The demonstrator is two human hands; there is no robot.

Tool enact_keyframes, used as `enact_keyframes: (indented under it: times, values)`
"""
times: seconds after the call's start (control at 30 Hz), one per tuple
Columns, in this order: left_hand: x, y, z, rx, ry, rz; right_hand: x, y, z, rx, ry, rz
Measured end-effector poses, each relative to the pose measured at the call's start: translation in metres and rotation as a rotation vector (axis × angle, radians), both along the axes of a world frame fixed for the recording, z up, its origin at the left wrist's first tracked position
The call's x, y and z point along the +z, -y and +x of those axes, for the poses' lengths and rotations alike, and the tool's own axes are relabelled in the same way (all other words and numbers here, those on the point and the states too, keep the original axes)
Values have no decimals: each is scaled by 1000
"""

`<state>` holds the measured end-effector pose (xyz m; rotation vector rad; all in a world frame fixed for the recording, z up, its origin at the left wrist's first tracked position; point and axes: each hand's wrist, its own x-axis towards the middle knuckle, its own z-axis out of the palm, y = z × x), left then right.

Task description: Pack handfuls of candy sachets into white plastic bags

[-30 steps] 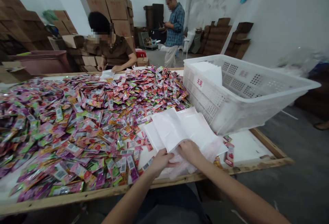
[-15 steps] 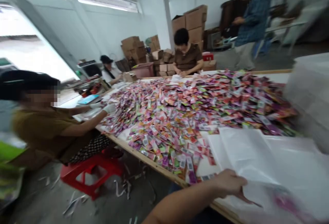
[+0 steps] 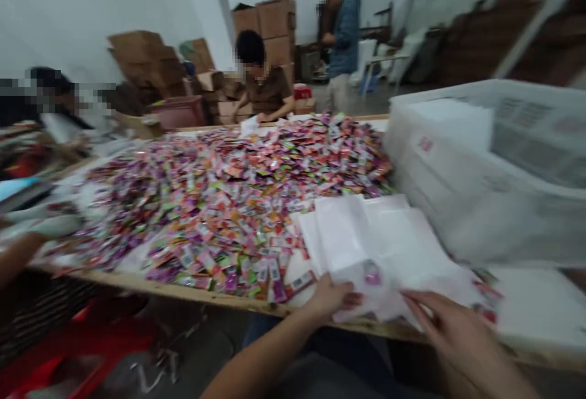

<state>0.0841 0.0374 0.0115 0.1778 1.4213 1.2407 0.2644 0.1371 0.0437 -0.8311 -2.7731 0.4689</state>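
White translucent plastic bags (image 3: 348,228) lie overlapping at the table's front right, a small purple packet (image 3: 372,274) showing through one. My left hand (image 3: 333,298) rests at the near left edge of the bags, fingers apart and pointing right. At their near right edge is my right hand (image 3: 439,316), thumb and fingers closed on a bag's edge. To the left of the bags spreads a large heap of small colourful packets (image 3: 229,197). Red packets (image 3: 488,301) lie partly under plastic beyond my right hand.
A large white crate (image 3: 434,204) stands at the right of the table. A person's gloved hand (image 3: 57,225) reaches in from the left. Another person (image 3: 265,91) sits across the table; cardboard boxes (image 3: 277,21) and a standing person (image 3: 343,33) are behind. A red stool (image 3: 105,332) is lower left.
The view has turned right, bringing the crate fully into sight. My right hand has appeared at the bags. My left hand is now at their near left edge, fingers more spread.
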Motion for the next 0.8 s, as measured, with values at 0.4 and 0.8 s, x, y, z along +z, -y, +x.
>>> enact_keyframes:
  times: [0.4, 0.8]
  values:
    - [8, -7, 9, -22, -110, 55, 2, 22, -65, 36, 540, 345]
    - [4, -9, 3, -143, -210, 37, 24, -9, -75, 142, 610, 317]
